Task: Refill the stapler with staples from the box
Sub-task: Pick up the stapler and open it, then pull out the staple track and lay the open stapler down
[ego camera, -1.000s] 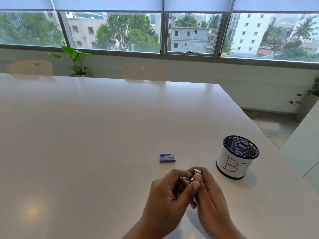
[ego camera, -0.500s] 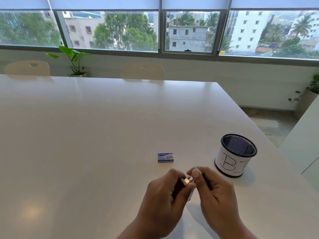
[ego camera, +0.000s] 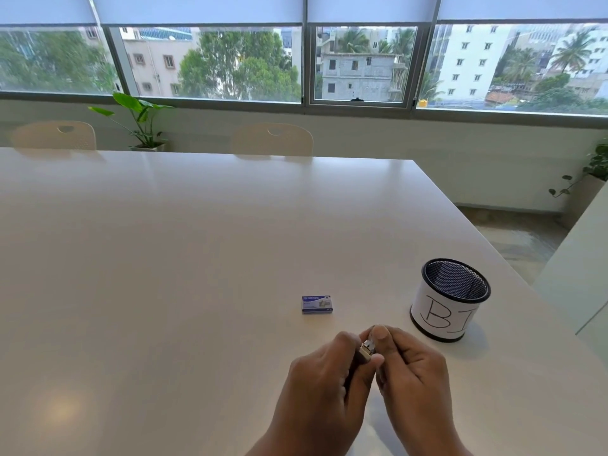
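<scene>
Both hands met over the near edge of the white table [ego camera: 197, 258], closed around a small stapler [ego camera: 366, 349]. The left hand [ego camera: 324, 383] had its fingers curled about the stapler's body, the thumb pressed along its right side. The right hand [ego camera: 411, 366] pinched the metal front end between thumb and forefinger, its other fingers folded in. Only the shiny tip of the stapler showed between the two hands; the rest was hidden in the grip, and I could not tell whether it was open.

The box of staples [ego camera: 316, 304], small and blue, lay flat on the table just beyond the hands, apart from them and shut as far as I could see. To its right stood a black mesh cup [ego camera: 449, 299] wrapped in white paper with letters drawn on it. Across the table were two pale chairs [ego camera: 271, 139], a potted plant [ego camera: 139, 121] between them by the wall, and a long window [ego camera: 362, 64] looking out on trees and buildings.
</scene>
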The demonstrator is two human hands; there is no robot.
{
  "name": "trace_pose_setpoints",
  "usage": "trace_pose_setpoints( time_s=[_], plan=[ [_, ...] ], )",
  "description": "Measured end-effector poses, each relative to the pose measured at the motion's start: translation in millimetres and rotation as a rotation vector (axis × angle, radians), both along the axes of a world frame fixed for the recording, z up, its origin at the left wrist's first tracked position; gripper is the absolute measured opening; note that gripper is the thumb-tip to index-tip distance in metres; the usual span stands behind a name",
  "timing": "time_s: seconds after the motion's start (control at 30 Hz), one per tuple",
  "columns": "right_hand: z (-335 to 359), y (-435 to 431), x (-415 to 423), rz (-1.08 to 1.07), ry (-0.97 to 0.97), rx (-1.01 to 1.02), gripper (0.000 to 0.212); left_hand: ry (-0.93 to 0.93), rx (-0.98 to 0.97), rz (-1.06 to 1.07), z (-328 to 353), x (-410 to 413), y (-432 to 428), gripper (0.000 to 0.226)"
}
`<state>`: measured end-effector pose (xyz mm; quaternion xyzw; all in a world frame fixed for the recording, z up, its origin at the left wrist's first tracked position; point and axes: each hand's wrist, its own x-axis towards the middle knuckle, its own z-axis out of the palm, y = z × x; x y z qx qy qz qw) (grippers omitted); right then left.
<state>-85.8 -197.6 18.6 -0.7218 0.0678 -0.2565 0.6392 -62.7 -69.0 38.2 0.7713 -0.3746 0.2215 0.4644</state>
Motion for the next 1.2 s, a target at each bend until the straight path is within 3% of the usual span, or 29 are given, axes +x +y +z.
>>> trace_pose_setpoints(
  time_s=[0.1,0.2,0.4,0.5,0.6,0.7,0.8,0.87,1.0,1.2],
  plan=[
    [5,-4,2,-0.066,0.025,0.070,0.033,-0.015,0.029,0.028,3,0,3,0.024],
    [12,-19,8,-0.129,0.060,0.280,0.049,0.014,-0.043,0.053,6,0,8,0.024],
    [8,-25,11,-0.068,0.139,0.533,0.037,0.160,-0.191,-0.010,9,-1,9,0.011],
    [7,-29,14,-0.097,0.184,0.663,0.031,0.360,-0.202,-0.047,13,5,17,0.006],
    [7,-30,16,-0.088,0.222,0.766,0.026,0.741,-0.219,-0.152,19,16,24,0.028],
    [9,-26,16,-0.033,0.262,0.798,0.032,1.113,-0.212,-0.385,25,28,34,0.054],
    [9,-19,14,0.071,0.322,0.841,0.037,1.302,-0.195,-0.547,26,34,43,0.053],
    [8,-14,11,0.147,0.362,0.864,0.041,1.391,-0.166,-0.499,23,35,41,0.042],
    [6,-7,7,0.253,0.366,0.772,0.044,1.455,-0.069,-0.480,15,27,29,0.035],
    [8,-5,6,0.309,0.325,0.754,0.046,1.483,-0.148,-0.545,6,24,22,0.041]
  ],
)
